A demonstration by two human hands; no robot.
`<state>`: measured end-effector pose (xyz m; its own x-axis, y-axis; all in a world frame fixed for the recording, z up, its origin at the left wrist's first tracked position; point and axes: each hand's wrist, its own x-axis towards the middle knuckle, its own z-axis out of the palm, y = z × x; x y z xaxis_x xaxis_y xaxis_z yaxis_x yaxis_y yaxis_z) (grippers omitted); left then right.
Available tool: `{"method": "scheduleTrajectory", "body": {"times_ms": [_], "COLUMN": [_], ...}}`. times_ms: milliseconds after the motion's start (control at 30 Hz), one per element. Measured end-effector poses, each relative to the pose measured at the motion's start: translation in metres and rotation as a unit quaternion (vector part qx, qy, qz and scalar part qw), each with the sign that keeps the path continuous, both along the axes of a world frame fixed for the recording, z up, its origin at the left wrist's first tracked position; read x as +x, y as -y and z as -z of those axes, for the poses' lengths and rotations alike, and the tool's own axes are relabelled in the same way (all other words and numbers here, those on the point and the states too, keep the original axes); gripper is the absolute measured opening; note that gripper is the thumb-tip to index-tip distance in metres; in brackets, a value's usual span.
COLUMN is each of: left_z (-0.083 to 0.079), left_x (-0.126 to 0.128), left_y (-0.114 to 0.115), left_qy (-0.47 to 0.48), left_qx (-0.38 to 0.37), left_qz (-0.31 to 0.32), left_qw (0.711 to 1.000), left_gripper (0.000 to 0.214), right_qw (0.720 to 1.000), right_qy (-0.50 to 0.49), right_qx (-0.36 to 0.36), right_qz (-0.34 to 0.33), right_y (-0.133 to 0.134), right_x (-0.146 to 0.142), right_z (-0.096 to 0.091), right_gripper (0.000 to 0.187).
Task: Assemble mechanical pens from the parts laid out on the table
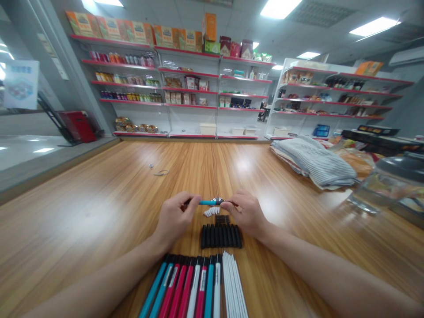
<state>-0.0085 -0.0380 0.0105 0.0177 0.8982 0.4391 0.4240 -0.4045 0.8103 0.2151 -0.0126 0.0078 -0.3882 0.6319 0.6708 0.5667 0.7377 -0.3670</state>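
Observation:
My left hand (175,216) and my right hand (248,214) hold a blue pen (206,202) level between them above the table. The left fingers pinch one end; the right fingers close on the dark end. Small shiny pieces (217,199) show just behind the pen. Closer to me lie short white pieces (211,212), small dark pieces (222,219) and a row of black tubes (221,236). Nearest are several pen barrels (179,287) in blue, pink and white with black ends, beside a bundle of thin white sticks (234,285).
A folded striped cloth (314,161) and a clear jug (380,185) with a dark lid stand at the right. A small ring-shaped item (162,172) lies farther off on the wooden table (89,216). Stocked shelves (185,79) line the back.

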Motion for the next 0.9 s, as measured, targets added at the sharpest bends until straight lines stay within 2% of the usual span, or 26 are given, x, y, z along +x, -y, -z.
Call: {"method": "scheduleTrajectory", "body": {"times_ms": [100,167,300,500,633,800,900], "left_z": [-0.006,-0.010,-0.013,-0.004,-0.002,-0.001,-0.001], "left_x": [0.002,0.003,0.007,0.008,0.003,-0.001,-0.001], "left_y": [0.006,0.008,0.011,0.012,0.012,0.009,0.009], "left_qy": [-0.157,-0.193,-0.177,-0.189,-0.213,-0.159,-0.167], "left_qx": [0.126,0.149,0.131,0.115,0.112,0.092,0.086], "left_qz": [0.041,0.081,0.133,0.150,0.150,0.168,0.168], "left_qw": [0.979,0.966,0.966,0.964,0.959,0.969,0.968], "left_gripper": [0.009,0.010,0.012,0.015,0.019,0.013,0.014], "right_qw": [1.000,0.999,0.997,0.995,0.988,0.989,0.991], "right_qy": [0.015,0.019,0.027,0.056,0.099,0.106,0.095], "right_qx": [0.011,0.024,0.043,0.031,0.045,0.053,0.046], "right_qz": [-0.008,-0.020,-0.054,-0.078,-0.108,-0.089,-0.087], "right_y": [0.002,0.003,0.007,0.012,0.013,0.011,0.011], "right_x": [-0.001,-0.002,-0.005,-0.004,-0.004,-0.008,-0.008], "right_z": [0.000,0.000,-0.001,-0.008,-0.009,-0.005,-0.004], "right_gripper": [0.033,0.033,0.029,0.016,0.016,0.022,0.025]}}
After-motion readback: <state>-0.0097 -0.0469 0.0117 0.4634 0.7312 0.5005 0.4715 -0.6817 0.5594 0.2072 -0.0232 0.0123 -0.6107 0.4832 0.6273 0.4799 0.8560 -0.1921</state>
